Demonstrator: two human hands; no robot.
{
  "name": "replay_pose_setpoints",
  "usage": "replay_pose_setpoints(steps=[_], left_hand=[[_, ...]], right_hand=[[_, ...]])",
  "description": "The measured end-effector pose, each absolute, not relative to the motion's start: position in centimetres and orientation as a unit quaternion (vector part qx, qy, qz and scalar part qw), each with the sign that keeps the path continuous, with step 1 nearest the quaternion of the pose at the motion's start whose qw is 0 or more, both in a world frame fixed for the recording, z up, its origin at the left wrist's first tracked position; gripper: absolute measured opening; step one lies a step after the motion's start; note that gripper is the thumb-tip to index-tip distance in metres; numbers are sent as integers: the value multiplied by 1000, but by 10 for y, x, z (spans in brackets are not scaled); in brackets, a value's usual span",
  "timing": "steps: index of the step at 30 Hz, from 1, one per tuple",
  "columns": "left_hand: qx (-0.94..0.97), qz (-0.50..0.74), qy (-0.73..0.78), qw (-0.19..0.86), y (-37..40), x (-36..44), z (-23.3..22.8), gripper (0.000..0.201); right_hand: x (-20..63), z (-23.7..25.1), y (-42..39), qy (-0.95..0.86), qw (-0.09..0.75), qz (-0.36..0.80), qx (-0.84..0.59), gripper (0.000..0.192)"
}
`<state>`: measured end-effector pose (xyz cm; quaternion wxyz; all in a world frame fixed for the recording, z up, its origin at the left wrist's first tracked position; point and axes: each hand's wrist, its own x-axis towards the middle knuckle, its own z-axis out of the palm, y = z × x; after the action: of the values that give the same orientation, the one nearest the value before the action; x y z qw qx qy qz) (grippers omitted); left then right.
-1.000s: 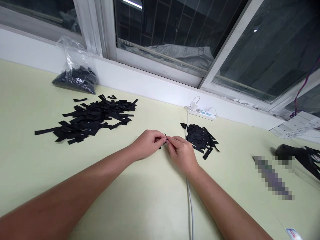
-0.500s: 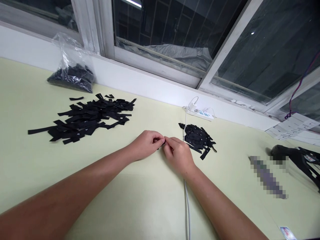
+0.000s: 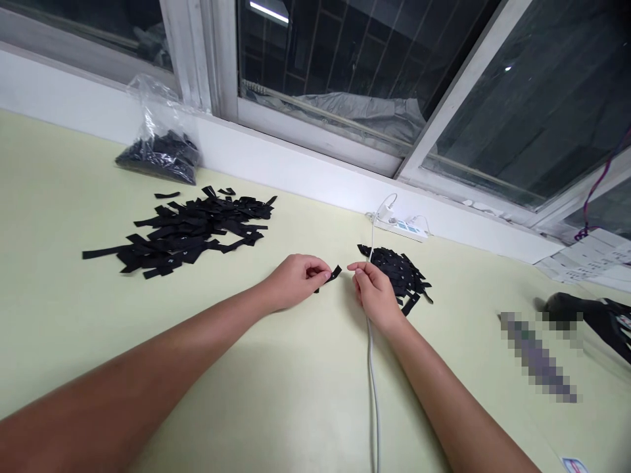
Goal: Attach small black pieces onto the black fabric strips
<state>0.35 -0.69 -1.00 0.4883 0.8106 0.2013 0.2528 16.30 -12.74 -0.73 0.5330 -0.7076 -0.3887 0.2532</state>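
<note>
Pinched between the thumb and fingers of my left hand (image 3: 302,279) is a short black fabric strip (image 3: 336,272), its free end pointing up and right. A small dark end also peeks out below the fingers. My right hand (image 3: 375,293) is just to the right, apart from the strip, with its index finger stretched out, the other fingers curled and nothing visible in it. Beyond my right hand lies a small pile of black strips (image 3: 401,270), partly covered by it. A larger, looser pile of black strips (image 3: 197,226) spreads out on the left.
A clear plastic bag (image 3: 162,154) of black pieces stands against the wall at the back left. A white cable (image 3: 373,387) runs under my right hand from a power strip (image 3: 407,229). Black equipment (image 3: 599,318) and a blurred-out object (image 3: 539,361) lie on the right.
My right hand has let go of the strip and moved right, away from my left hand. The strip stays in my left hand, now showing more. The view has shifted slightly.
</note>
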Motion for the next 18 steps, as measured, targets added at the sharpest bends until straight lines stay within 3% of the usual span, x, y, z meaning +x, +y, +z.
replay_pose_setpoints(steps=[5,8,13,18], left_hand=[[803,254,173,510,-5,4,-12,26],[802,257,157,515,-5,4,-12,26],[811,250,155,505,-7,3,-9,25],[813,258,191,486,-5,2,-7,27]], right_hand=[[152,6,-132,-326,564,470,-596,32],[150,11,-135,-310,556,533,-558,33],[153,10,-134,-297,564,519,-570,37],[156,6,-132,-340,533,406,-660,34]])
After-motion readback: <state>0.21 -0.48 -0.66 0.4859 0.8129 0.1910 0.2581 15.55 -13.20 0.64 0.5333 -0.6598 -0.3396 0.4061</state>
